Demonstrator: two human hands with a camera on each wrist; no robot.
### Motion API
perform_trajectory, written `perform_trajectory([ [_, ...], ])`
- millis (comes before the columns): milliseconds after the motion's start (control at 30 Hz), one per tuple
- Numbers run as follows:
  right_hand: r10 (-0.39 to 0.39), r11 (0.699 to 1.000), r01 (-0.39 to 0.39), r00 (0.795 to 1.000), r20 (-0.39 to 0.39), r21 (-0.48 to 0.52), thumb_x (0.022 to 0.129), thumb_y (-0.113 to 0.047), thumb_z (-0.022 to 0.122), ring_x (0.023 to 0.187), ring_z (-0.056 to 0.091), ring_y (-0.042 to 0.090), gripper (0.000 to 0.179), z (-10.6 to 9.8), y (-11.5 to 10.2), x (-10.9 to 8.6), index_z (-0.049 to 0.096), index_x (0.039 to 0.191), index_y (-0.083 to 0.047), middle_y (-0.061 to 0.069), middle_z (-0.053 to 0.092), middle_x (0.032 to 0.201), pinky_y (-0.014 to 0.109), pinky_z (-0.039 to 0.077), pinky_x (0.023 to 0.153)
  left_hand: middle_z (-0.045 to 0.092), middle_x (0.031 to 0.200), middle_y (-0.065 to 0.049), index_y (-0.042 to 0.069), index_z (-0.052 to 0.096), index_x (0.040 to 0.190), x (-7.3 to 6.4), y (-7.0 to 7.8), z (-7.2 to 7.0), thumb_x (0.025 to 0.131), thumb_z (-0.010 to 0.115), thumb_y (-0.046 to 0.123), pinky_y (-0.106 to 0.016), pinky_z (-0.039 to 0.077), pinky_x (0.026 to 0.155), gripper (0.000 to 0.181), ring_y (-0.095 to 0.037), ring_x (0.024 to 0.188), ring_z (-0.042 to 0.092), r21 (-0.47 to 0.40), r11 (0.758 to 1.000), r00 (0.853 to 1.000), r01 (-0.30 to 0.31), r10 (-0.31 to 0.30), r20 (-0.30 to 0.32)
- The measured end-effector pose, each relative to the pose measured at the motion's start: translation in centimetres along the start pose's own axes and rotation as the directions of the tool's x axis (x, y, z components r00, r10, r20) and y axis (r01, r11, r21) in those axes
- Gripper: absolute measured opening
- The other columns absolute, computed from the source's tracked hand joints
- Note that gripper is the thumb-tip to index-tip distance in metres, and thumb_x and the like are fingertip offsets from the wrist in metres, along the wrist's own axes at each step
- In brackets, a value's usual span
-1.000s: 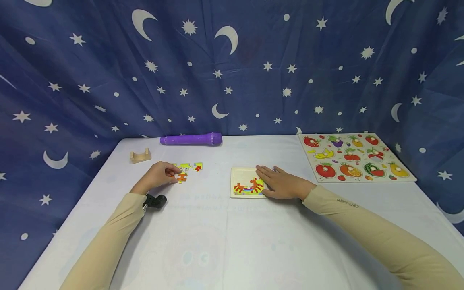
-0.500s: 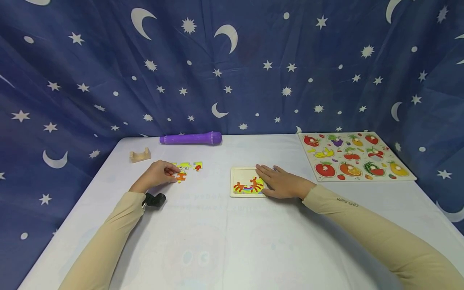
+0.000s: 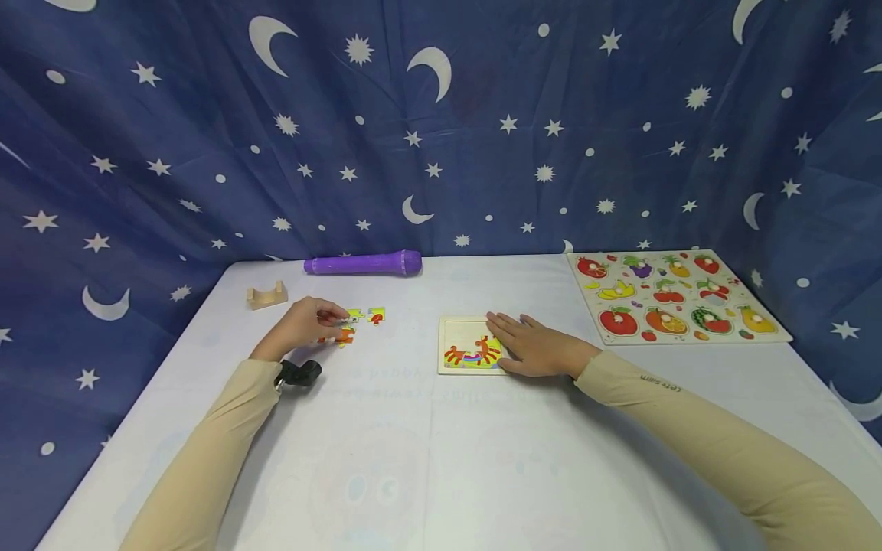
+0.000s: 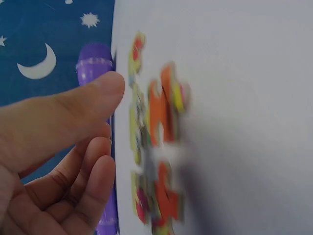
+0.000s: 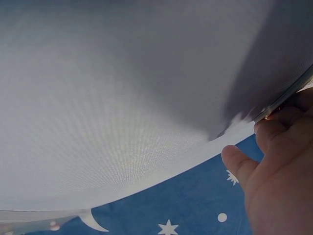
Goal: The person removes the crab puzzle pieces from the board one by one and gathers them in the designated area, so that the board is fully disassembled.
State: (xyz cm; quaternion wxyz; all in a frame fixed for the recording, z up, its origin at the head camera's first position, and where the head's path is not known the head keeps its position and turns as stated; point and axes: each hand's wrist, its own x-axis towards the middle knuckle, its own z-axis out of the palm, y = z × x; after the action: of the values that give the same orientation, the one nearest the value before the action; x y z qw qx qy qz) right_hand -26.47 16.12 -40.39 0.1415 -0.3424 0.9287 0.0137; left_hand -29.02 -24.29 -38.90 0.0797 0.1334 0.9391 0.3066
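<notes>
My left hand (image 3: 303,329) is over a group of loose jigsaw pieces, thumb and fingers apart with nothing between them in the left wrist view. Nearest its fingertips are orange pieces (image 3: 344,335), blurred in the left wrist view, and a yellow-green piece (image 3: 356,314). A piece with a red picture (image 3: 376,315) lies just to their right. My right hand (image 3: 540,348) rests with extended fingers on the right side of a small wooden puzzle tray (image 3: 441,348). Fitted orange-and-rainbow pieces (image 3: 485,358) fill the tray's lower part; bare wood shows at its upper left.
A purple toy microphone (image 3: 365,263) lies along the back edge. To its front left stands a small U-shaped wooden block (image 3: 267,295). At the back right is a fruit knob-puzzle board (image 3: 598,306). A blue star-and-moon cloth (image 3: 482,138) hangs behind the white table.
My left hand has left the orange piece near its fingertips and shifted slightly up and right over the loose pieces, its fingers now spread wider. My right hand has stayed on the tray.
</notes>
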Motion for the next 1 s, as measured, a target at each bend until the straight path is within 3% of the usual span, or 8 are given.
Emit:
perform_trajectory([
  [267,0.014,1.0,-0.014,1.0,0.01,0.002,0.095,-0.045,0.039,0.147,0.011,0.025,0.072,0.1,0.1,0.1,0.013,0.151,-0.007,0.008,0.009,0.159,0.051,0.014,0.117,0.066,0.104,-0.016,0.001,0.065,0.115,1.3,2.0,1.6,0.081,0.072,0.011,-0.021,0.047,0.072,0.036,-0.02,0.092,0.06,-0.15,0.988,0.999,-0.026,0.03,0.024],
  [533,0.012,1.0,-0.012,1.0,0.002,0.009,0.095,-0.044,0.04,0.147,0.011,0.025,0.072,0.0,0.0,0.0,0.014,0.151,-0.006,0.008,0.01,0.159,0.052,0.014,0.117,0.066,0.108,-0.022,-0.004,0.064,0.114,2.6,5.0,4.3,0.079,0.073,0.007,-0.019,0.049,0.079,0.038,-0.028,0.097,0.061,-0.277,0.948,0.986,-0.157,0.167,0.013],
  [800,0.011,0.999,-0.011,1.0,0.011,0.031,0.095,-0.043,0.039,0.147,0.01,0.026,0.071,-0.3,-0.3,-0.2,0.014,0.151,-0.006,0.008,0.009,0.159,0.052,0.013,0.117,0.067,0.108,-0.015,0.001,0.067,0.113,4.3,8.4,7.3,0.079,0.074,0.008,-0.023,0.051,0.081,0.035,-0.015,0.091,0.06,-0.279,0.947,0.977,-0.161,0.192,0.09],
  [1000,0.01,0.999,-0.01,1.0,0.021,0.037,0.096,-0.044,0.039,0.147,0.01,0.026,0.072,-0.5,-0.2,-0.1,0.013,0.151,-0.006,0.008,0.009,0.159,0.052,0.012,0.117,0.068,0.105,-0.012,0.001,0.068,0.11,5.4,10.8,9.0,0.079,0.074,0.008,-0.021,0.051,0.08,0.032,-0.012,0.088,0.059,-0.253,0.949,0.961,-0.19,0.233,0.152],
])
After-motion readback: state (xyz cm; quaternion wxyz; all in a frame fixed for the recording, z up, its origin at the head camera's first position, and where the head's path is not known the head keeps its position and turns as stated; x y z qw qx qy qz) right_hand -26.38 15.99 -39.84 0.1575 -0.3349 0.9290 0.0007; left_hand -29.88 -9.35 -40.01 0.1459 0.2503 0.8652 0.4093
